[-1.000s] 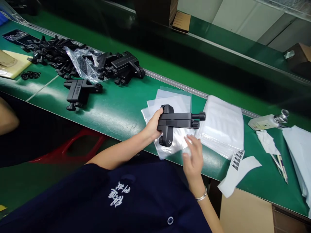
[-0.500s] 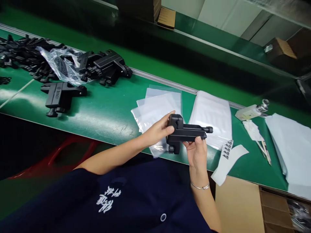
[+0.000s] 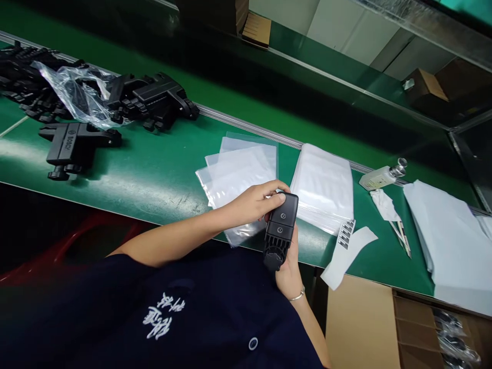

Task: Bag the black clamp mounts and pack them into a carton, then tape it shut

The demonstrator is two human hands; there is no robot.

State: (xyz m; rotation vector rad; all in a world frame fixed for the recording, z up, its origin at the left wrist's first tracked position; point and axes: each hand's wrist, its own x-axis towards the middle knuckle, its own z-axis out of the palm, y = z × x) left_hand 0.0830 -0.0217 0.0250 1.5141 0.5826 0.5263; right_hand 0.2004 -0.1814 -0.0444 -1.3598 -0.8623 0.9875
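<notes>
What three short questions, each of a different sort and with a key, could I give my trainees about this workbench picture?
1. Multiple choice: what is the thumb of the left hand resting on?
a) a cardboard box
b) a black device
c) a paper strip

2. True or false: there is a bracelet on the wrist of the right hand.

3. Fill the gap: in the picture, the bottle is to the ____ of the stack of plastic bags.

Key: 1. b; 2. true; 3. right.
</notes>
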